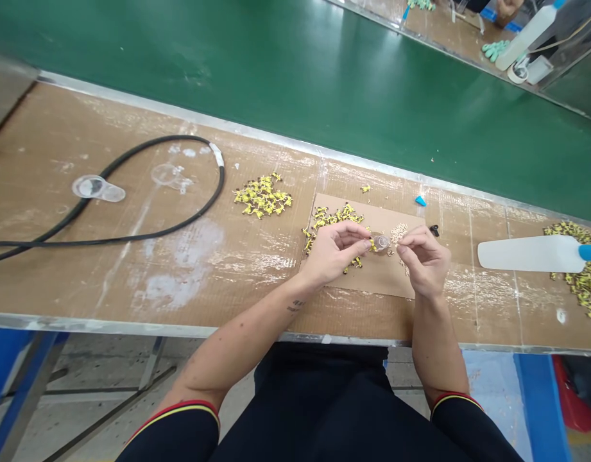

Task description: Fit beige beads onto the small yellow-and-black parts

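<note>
My left hand (pixel 336 250) is closed in a pinch on a small yellow figure (pixel 372 244) with dark parts. Close by on its right, my right hand (pixel 425 256) has thumb and forefinger pressed together; anything between them is too small to make out. Between the hands a small clear plastic dish (pixel 382 242) rests on a cardboard sheet (pixel 372 287). Tiny pale pieces (pixel 398 232) lie scattered beside my right fingertips. A pile of yellow figures (pixel 346 213) covers the left part of the sheet, partly hidden by my left hand.
Another yellow pile (pixel 263 196) lies farther left, near a looped black cable (pixel 179 224) and a clear scoop-shaped piece (pixel 97 188). A white bottle (pixel 531 253) lies on the right against more yellow figures (pixel 586 282). A blue cap (pixel 421 201) sits behind the sheet. Beyond runs a green belt (pixel 276 83).
</note>
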### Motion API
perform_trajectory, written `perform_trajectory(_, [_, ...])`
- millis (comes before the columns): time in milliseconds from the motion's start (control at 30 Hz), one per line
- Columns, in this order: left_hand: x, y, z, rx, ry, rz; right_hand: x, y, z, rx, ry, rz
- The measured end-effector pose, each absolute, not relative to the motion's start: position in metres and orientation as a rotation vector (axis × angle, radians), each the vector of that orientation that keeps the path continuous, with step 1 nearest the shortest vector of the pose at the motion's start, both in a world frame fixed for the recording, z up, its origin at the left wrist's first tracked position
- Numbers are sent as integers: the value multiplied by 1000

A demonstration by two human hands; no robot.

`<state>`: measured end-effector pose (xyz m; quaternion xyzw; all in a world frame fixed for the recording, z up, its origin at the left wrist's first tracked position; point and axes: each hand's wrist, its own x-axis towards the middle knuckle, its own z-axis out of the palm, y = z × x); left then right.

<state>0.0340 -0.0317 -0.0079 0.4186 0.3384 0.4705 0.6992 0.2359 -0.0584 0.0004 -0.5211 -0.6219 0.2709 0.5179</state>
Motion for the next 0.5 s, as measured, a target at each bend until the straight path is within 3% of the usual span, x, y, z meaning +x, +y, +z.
perform_trajectory(500, [42,-43,-8,954,743,1067,212,-66,-3,-1169,-1450,813])
